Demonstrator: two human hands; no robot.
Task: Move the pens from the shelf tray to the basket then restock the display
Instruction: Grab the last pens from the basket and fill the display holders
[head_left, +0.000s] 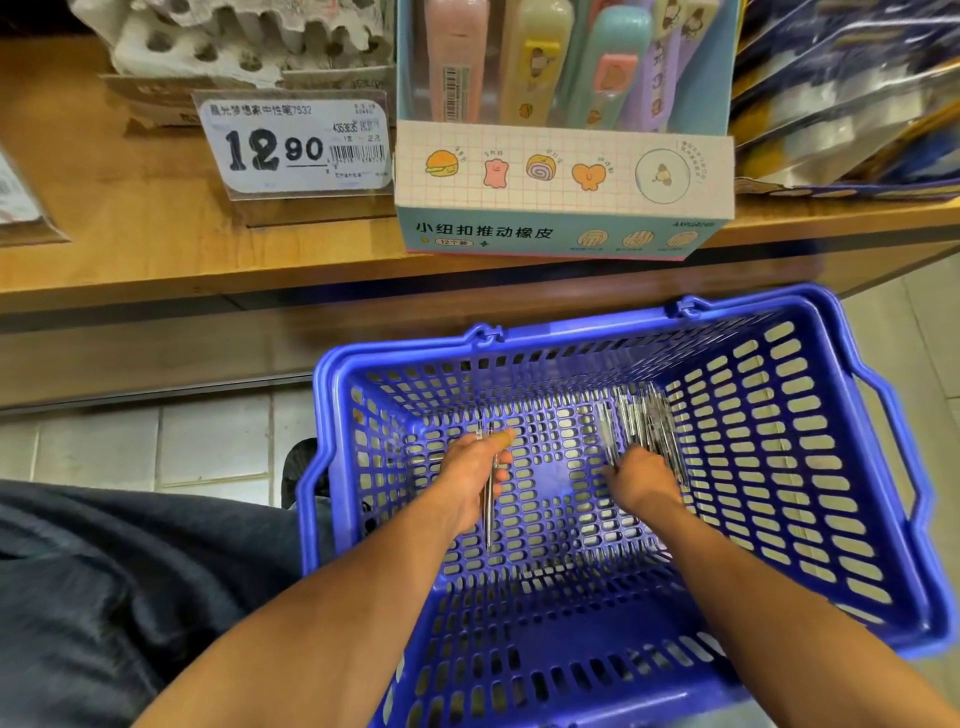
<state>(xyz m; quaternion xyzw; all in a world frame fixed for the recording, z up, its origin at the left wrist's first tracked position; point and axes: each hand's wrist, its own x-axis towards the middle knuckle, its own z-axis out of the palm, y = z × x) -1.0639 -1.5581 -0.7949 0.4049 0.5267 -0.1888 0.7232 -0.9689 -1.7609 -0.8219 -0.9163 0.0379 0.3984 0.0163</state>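
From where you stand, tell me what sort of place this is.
Most likely a stationery aisle in a shop: a price tag on the wooden shelf, an eraser display box, and a blue shopping basket holding pens.

Both bare forearms reach forward and down, side by side and a little apart. The left hand (475, 470) has its fingers curled, thumb pointing forward. The right hand (644, 475) is turned palm down, its fingers bent and mostly hidden.

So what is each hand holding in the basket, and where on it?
Left hand grips pens near their upper ends. Right hand reaches into the pen pile; its fingers are hidden, so cannot tell.
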